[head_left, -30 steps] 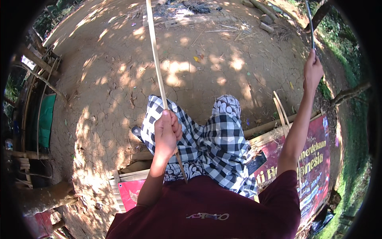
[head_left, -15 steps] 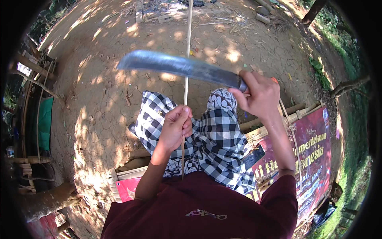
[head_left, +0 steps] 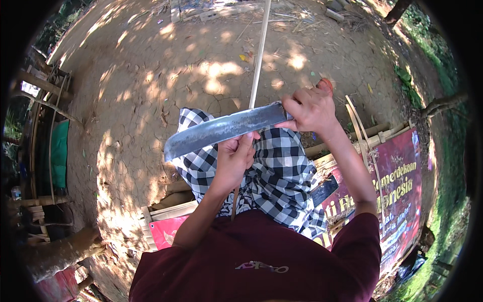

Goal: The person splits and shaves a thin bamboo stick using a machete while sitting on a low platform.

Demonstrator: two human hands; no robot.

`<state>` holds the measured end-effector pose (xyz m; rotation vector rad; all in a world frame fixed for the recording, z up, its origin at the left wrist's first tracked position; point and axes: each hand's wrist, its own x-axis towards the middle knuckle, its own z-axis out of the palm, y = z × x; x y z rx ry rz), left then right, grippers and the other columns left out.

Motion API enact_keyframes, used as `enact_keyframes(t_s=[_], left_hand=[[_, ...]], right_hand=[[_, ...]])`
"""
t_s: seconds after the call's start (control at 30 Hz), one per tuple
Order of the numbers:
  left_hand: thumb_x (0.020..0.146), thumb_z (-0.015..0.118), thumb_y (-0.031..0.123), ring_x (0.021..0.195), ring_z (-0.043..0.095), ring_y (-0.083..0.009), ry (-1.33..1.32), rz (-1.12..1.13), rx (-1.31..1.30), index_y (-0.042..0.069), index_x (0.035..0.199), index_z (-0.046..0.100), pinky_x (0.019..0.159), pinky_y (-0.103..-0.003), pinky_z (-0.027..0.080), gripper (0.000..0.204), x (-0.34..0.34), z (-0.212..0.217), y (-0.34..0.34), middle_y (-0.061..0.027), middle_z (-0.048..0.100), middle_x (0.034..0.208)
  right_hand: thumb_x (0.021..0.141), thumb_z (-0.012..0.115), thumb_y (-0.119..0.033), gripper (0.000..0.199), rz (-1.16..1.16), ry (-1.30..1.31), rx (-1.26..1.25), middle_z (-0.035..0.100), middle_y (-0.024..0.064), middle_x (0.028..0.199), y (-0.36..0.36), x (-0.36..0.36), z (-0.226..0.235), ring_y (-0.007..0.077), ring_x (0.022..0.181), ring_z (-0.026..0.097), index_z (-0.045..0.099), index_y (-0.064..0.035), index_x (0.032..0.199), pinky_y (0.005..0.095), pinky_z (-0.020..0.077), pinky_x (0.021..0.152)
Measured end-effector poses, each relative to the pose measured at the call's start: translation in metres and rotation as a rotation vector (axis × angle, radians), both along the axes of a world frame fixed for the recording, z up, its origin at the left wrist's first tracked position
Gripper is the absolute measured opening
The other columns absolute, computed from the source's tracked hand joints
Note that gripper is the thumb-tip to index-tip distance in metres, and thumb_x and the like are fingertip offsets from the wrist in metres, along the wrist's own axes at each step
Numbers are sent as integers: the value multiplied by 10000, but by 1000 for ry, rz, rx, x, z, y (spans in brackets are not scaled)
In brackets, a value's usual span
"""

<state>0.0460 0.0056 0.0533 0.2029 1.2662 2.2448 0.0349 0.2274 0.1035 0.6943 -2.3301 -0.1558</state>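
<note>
My right hand (head_left: 311,108) is closed around the handle of a machete, its reddish butt end showing beyond my fingers. The broad grey machete blade (head_left: 221,130) points left, its tip lower than the handle. Below the blade, my left hand (head_left: 234,163) pinches a long, thin pale strip (head_left: 259,60), which looks like split bamboo. The strip runs from near my waist, through my left fingers, to the upper edge of the view. The blade crosses over it just beyond my left thumb; whether the edge touches the strip I cannot tell.
I sit on a bamboo bench covered partly by a dark red printed banner (head_left: 390,186). A dark flat object (head_left: 324,190) lies by my right thigh. More thin strips (head_left: 356,123) lean at the right. Cracked dry ground (head_left: 136,90) spreads ahead, and a bamboo structure with green cloth (head_left: 59,153) stands left.
The machete has come down and toward me, its tip now tilted lower, over the strip near my left hand. The strip's far end has swung right, and my left hand has shifted slightly right.
</note>
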Motion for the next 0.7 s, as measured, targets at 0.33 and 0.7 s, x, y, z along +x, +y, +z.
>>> enact_keyframes(t_s=[0.33, 0.7], left_hand=[[995, 412, 246, 449, 205, -31, 53, 266, 129, 4, 942, 507, 381, -196, 170, 265, -9, 1, -69, 60, 240, 579], [994, 398, 191, 509, 337, -57, -79, 95, 14, 5, 1111, 530, 474, -206, 323, 257, -21, -16, -30, 19, 364, 633]], right_hand=[[918, 421, -488, 511, -920, 296, -1172, 583, 141, 642, 213, -49, 52, 193, 571, 599, 608, -31, 787, 330, 466, 519], [966, 398, -441, 448, -516, 12, -1660, 452, 10, 593, 138, 54, -10, 75, 433, 404, 527, -25, 859, 212, 316, 404]])
